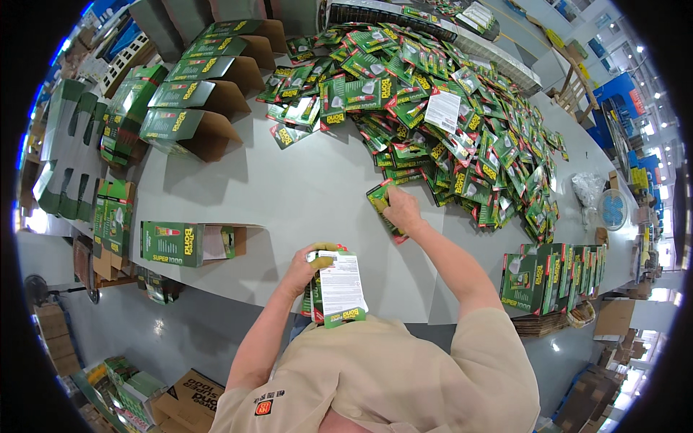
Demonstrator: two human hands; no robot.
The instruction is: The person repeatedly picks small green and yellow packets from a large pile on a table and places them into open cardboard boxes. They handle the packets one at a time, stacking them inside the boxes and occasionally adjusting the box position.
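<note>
My left hand (301, 272) grips a small stack of Three Bond Super 1000 glue blister cards (342, 284) close to my body, at the table's front edge. The top card shows its white printed back. Over the bare tabletop, my right hand (403, 208) has its thumb and finger on one green blister card (391, 225) at the near edge of a large pile of such cards (427, 116). Yellow covers sit on some fingertips of both hands. Left of my left hand lies a green display box (172, 243), its open end facing right, with cards inside.
Several open display boxes (189, 127) stand in a row at the back left, beside stacked flat cartons (70, 146). More green boxes (552, 276) line the table's right front edge. A small fan (613, 210) and a clear plastic bag (588, 189) are at the right.
</note>
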